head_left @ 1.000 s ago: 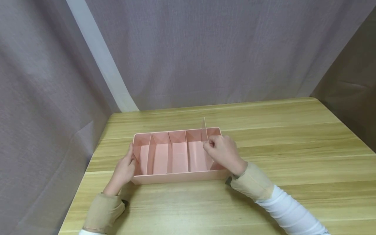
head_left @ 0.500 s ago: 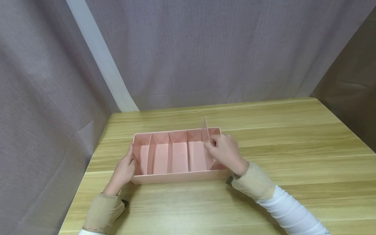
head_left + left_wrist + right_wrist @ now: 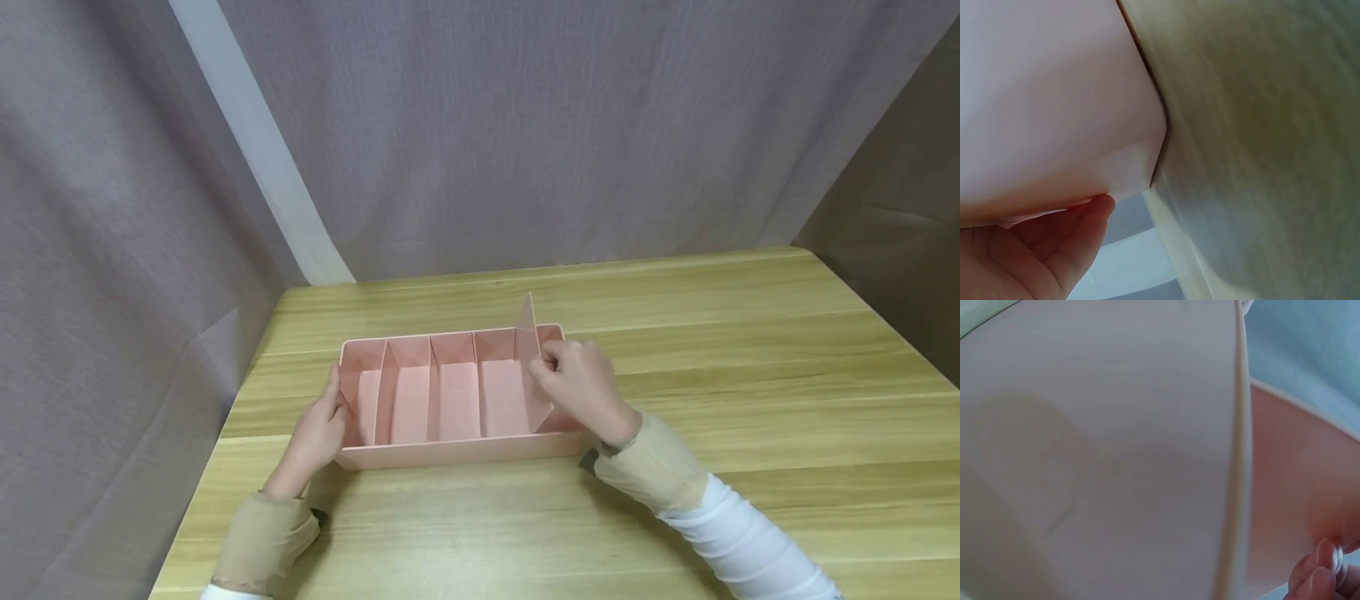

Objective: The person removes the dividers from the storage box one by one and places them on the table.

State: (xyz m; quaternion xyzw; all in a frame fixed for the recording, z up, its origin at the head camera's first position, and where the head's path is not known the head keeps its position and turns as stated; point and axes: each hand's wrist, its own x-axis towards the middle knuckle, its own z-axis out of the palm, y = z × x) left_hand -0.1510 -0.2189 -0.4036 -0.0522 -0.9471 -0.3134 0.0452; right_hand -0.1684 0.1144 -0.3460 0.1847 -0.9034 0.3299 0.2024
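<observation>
A long pink organizer box (image 3: 457, 454) lies on the wooden table, its inside split by upright pink partitions. At its left end my left hand (image 3: 317, 429) grips the end wall, fingers along the outside. In the left wrist view, fingertips (image 3: 1102, 205) press against the box wall (image 3: 1066, 125) close to a corner. My right hand (image 3: 581, 383) pinches a thin pink divider (image 3: 528, 325) near the right end. The divider stands tilted, its far corner above the box's back rim. In the right wrist view the divider (image 3: 1297, 481) shows beyond the box's wall (image 3: 1116, 456).
The pale wooden table (image 3: 750, 375) extends to the right, behind and in front of the box. Grey-purple curtains (image 3: 525, 142) hang behind and at the left, with a white strip (image 3: 262, 158) between them. A darker cloth (image 3: 900, 192) hangs at the right.
My right hand has shifted slightly right, and the divider's raised far corner has moved right and a little higher. The left hand and the box have stayed in place.
</observation>
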